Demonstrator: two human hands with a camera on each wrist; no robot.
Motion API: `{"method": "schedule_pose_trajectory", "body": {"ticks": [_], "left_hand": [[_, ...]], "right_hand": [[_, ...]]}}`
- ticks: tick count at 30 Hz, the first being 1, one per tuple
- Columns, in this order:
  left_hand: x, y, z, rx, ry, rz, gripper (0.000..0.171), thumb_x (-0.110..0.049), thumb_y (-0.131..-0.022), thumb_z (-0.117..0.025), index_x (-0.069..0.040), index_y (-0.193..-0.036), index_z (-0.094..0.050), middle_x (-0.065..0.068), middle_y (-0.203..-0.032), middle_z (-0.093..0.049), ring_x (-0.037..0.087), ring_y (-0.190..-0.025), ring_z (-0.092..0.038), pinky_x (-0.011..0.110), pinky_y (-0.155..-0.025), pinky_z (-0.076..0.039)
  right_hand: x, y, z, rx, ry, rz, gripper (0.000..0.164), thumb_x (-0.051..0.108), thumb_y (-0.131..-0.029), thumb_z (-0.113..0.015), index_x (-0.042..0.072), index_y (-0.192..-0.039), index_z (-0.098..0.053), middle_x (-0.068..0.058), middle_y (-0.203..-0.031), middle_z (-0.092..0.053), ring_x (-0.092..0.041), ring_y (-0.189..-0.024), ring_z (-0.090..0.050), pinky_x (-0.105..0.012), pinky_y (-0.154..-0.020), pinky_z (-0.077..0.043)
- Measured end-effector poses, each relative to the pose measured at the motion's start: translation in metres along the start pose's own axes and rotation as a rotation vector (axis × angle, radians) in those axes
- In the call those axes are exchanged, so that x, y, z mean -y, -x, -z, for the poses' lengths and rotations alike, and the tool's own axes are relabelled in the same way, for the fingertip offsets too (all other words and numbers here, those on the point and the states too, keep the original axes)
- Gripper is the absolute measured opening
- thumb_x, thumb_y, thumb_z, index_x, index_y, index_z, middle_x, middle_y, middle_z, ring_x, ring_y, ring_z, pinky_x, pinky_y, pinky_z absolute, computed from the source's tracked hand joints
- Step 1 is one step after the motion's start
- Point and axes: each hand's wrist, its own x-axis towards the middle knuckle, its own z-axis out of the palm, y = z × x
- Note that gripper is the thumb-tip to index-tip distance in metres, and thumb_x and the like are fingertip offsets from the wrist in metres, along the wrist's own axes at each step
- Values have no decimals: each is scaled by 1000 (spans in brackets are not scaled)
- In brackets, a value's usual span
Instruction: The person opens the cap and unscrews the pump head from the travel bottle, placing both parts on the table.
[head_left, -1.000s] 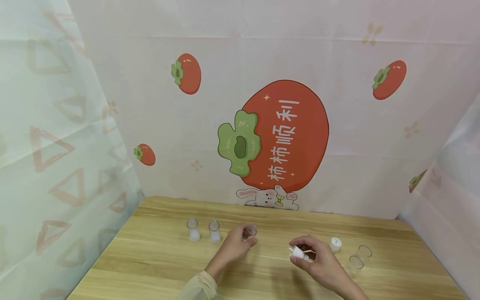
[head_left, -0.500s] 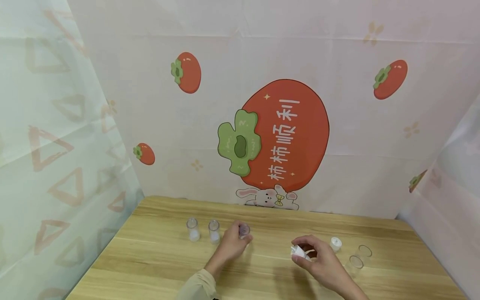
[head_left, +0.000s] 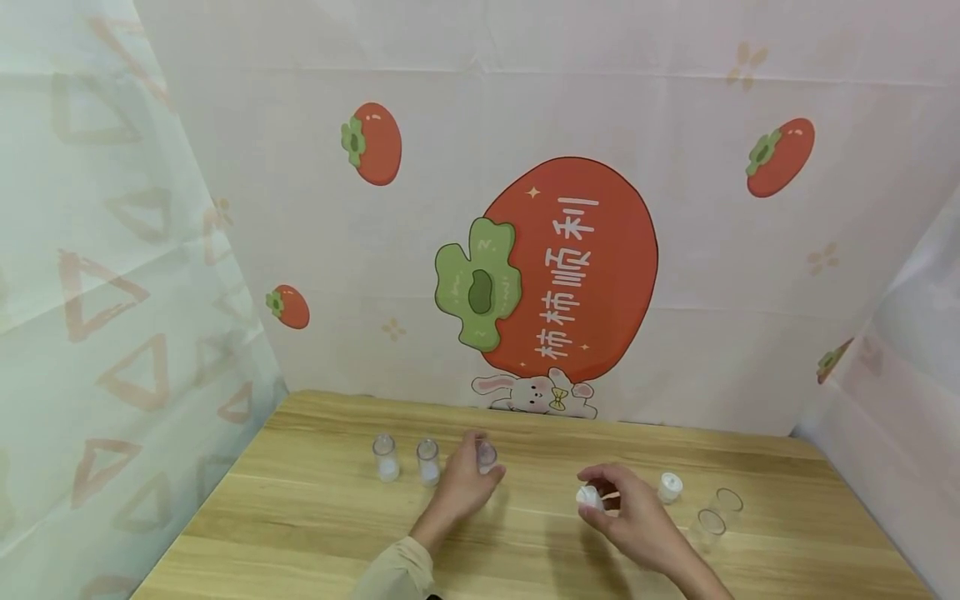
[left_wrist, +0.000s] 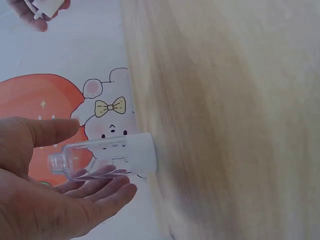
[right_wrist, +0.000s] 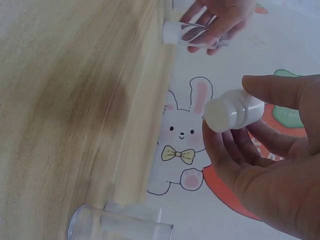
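Observation:
My left hand (head_left: 462, 485) is around a clear bottle (left_wrist: 102, 157) with a white base, which stands upright on the table. In the left wrist view the thumb stands apart from the bottle, and the relaxed fingers (left_wrist: 107, 192) lie along its far side. Between thumb and fingertips my right hand (head_left: 637, 521) holds a small white bottle cap (right_wrist: 234, 111) above the table. A small tip sticks out from this cap in the left wrist view.
Two similar bottles, one (head_left: 428, 463) nearer my left hand and one (head_left: 386, 458) farther left, stand upright. A white cap (head_left: 671, 487) and two clear cylindrical covers (head_left: 711, 525) stand right of my right hand. A printed cloth (head_left: 697, 350) hangs behind the wooden table (head_left: 315, 517).
My left hand has moved left with the bottle, now beside the other two, and its thumb has come away from it. My right hand has turned the white cap slightly.

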Motion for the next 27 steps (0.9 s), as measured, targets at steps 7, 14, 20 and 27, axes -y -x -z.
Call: {"method": "schedule_pose_trajectory", "body": {"ticks": [7,14,20,27], "left_hand": [[-15,2,2,-55,-70,-76,57,-9,-89,-74,3,-139,-48,24,-133,-57,42,-124,-55,57,-101,-46],[-28,6,4,-67,-145,-129,60,-11,-89,-73,2,-141,-47,20,-139,-55,39,-129,-51,54,-105,-44],[-35,10,6,-73,-167,-152,60,-11,-89,-73,1,-142,-47,21,-141,-53,39,-130,-50,54,-105,-43],[-37,11,8,-95,-216,-211,59,-12,-89,-74,2,-141,-49,20,-139,-54,38,-130,-51,53,-105,-44]], "right_hand": [[-3,-7,-4,-1,119,-23,28,3,-84,-81,0,-110,-70,-4,-96,-56,-16,-85,-61,-25,-73,-56],[-10,-16,-10,-38,283,-42,25,5,-81,-84,10,-101,-70,3,-90,-55,-11,-78,-53,-27,-67,-47],[-15,-20,-12,-25,352,-57,27,-2,-77,-83,7,-99,-70,-1,-93,-58,-15,-84,-59,-37,-74,-53],[-20,-23,-13,-17,415,-73,26,-1,-77,-82,8,-98,-71,-3,-93,-59,-20,-87,-60,-44,-78,-54]]}}
